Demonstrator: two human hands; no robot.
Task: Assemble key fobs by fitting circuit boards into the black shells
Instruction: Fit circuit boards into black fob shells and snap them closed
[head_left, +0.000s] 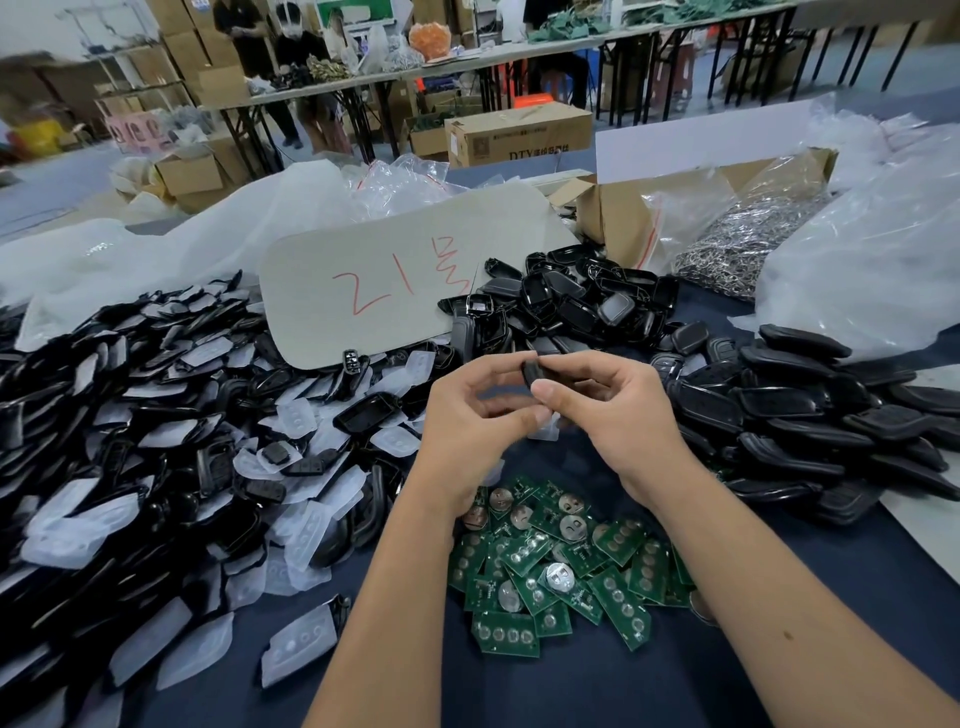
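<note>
Both hands meet above the table, and the black shell (531, 370) between them is mostly hidden by fingers; whether a board sits inside cannot be seen. The right hand (608, 410) pinches the shell with thumb and curled fingers. The left hand (470, 410) curls beside it, fingertips at the shell, its grip unclear. Green boards (550, 577) lie heaped just beneath the wrists. Shell piles (810, 410) crowd the right, shells with white pads (156, 457) the left, a card (395, 286) marked in red behind. Bare dark cloth (597, 691) shows between the forearms near the bottom edge.
</note>
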